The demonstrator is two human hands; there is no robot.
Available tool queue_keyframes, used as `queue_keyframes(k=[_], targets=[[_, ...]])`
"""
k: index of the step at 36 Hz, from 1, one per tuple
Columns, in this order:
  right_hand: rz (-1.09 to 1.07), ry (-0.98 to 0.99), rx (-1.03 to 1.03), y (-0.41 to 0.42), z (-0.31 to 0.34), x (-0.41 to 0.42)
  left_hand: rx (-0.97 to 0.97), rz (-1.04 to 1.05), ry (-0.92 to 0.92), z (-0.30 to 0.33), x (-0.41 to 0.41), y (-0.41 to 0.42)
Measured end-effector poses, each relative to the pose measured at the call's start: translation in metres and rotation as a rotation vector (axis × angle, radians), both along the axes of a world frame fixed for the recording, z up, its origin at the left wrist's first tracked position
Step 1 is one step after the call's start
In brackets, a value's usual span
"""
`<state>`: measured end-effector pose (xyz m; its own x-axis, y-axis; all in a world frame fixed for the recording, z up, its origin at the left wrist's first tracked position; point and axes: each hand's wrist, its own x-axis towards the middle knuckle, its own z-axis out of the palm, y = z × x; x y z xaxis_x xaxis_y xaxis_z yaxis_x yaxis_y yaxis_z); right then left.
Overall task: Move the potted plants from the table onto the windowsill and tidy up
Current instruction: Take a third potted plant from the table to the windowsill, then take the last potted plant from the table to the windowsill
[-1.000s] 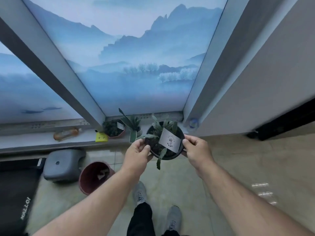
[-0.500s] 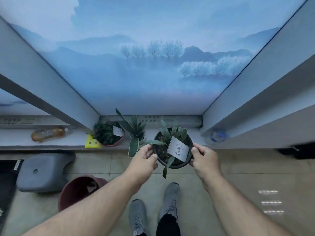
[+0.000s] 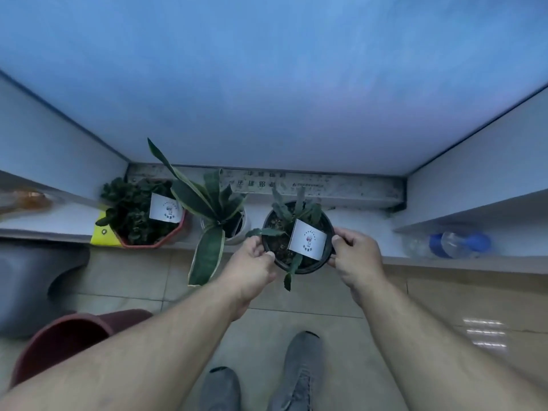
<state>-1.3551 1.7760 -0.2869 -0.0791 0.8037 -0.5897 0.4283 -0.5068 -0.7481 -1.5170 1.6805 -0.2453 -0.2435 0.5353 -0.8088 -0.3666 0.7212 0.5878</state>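
Note:
I hold a round black pot (image 3: 321, 264) with a small spiky plant and a white tag, over the front edge of the white windowsill (image 3: 358, 232). My left hand (image 3: 252, 262) grips its left rim and my right hand (image 3: 354, 258) grips its right rim. On the sill to the left stand a white pot with a long-leaved plant (image 3: 207, 203) and a red octagonal pot with a dark leafy plant (image 3: 139, 215) and its own white tag.
A clear bottle with a blue cap (image 3: 450, 244) lies on the sill at right. A yellow object (image 3: 102, 235) sits by the red pot, an orange thing (image 3: 29, 200) at far left. On the floor stand a grey stool (image 3: 32, 283) and a maroon bucket (image 3: 68, 339).
I have stepped closer to the window. The black pot, held in both hands, has moved forward and now hangs over the sill's front edge, right of the white pot.

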Motion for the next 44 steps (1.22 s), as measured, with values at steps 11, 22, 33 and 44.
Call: queue_keyframes(k=[11,22,33,44], targets=[[0.018,-0.043,-0.043,0.037,-0.066,-0.015,-0.056,0.062,0.006,-0.058,-0.008,0.038],[0.021,-0.107,-0.061,0.052,-0.056,-0.02,-0.086,0.003,0.014,-0.058,-0.009,0.049],[0.033,-0.172,-0.212,0.024,0.063,-0.005,-0.137,-0.118,0.159,0.057,-0.014,0.025],[-0.074,-0.068,-0.161,-0.046,0.328,0.023,0.069,-0.158,0.297,0.324,-0.033,0.004]])
